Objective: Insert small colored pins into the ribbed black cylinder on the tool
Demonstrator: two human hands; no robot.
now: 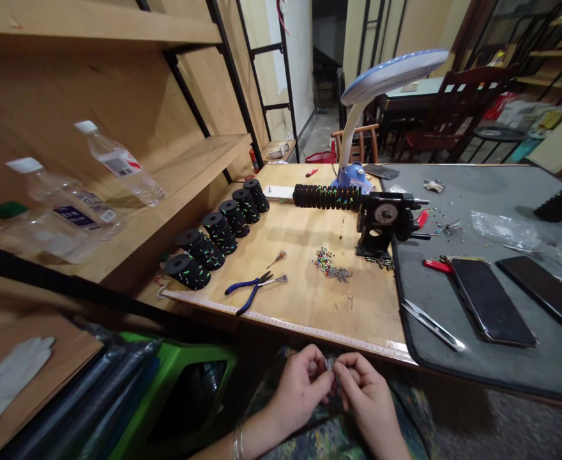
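Note:
My left hand (303, 383) and my right hand (364, 391) meet low in front of me, below the table's near edge, over my lap. Both have their fingers pinched together on a small greyish tuft or piece (329, 364) held between them; I cannot make out what it is. On the wooden tabletop (304, 300) beyond lie blue-handled pliers (250, 291), a little pile of coloured pins (329, 263) and a black hand-crank tool (381, 223) carrying a black roll studded with coloured pins (326, 196).
Several black rolls (218, 233) line the table's left side. A grey mat (501, 358) on the right bears two dark phones (492, 300), snips (432, 324) and a red tool (437, 265). A desk lamp (386, 80) stands behind. Water bottles (118, 163) lie on the left shelf.

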